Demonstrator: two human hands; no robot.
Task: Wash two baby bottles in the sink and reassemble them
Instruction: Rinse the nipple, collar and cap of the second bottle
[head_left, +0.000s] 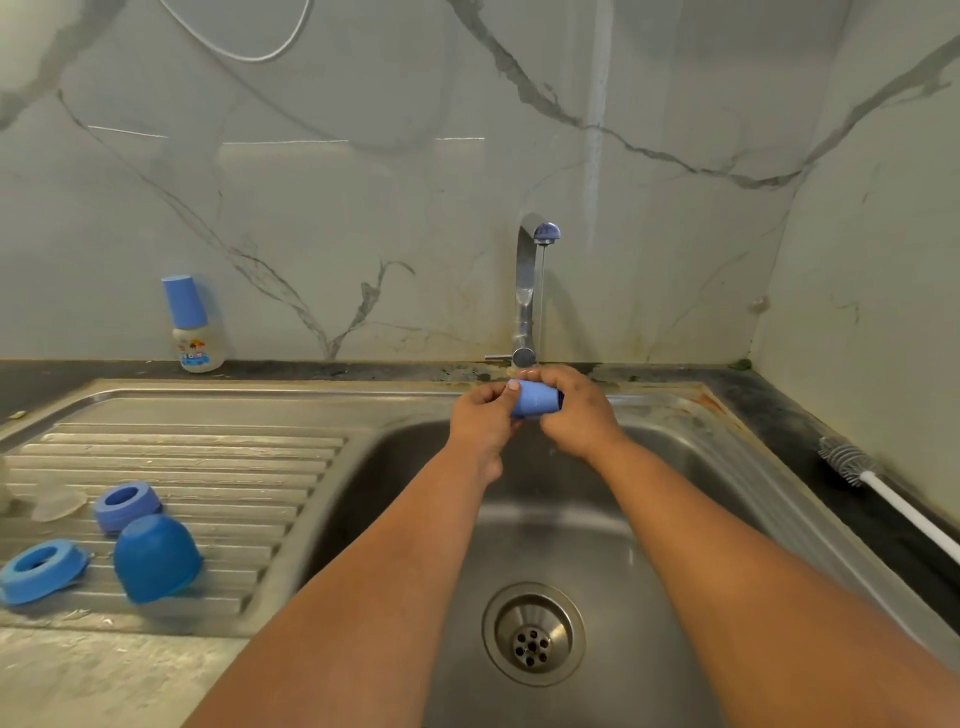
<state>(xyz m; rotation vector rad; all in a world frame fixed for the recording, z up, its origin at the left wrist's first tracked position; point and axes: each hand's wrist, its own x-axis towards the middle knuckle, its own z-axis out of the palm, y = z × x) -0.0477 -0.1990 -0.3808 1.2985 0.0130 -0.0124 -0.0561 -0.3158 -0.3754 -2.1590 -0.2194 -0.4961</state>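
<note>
Rinsing stage, judged from layout: both hands meet under the tap (531, 291), above the sink (727, 493).

Item held: blue cap (535, 399), lying sideways between the hands. Left hand (480, 421) pinches one end with curled fingers; right hand (576, 410) wraps the other end. A thin stream falls from the spout toward them.

On the drainboard (182, 447), well apart from the hands: dark blue cap (156, 558) mouth-down, ring (127, 504), second ring (41, 569), clear teat (57, 503), partly blurred.

On the counter at the wall: assembled bottle (192, 327), upright, capped.

Right of the sink: brush (852, 462), bristles toward the wall.

Risks, as judgement:
- Wet plastic slips from the pinch; cap drops toward the drain (532, 634).
- Dark blue cap sits tilted on the ribs near the basin edge; a knock could send it into the sink.
- Two sets of parts lie mixed; rings and caps could be mismatched at reassembly.
- Teat is nearly see-through against steel, easily overlooked.
</note>
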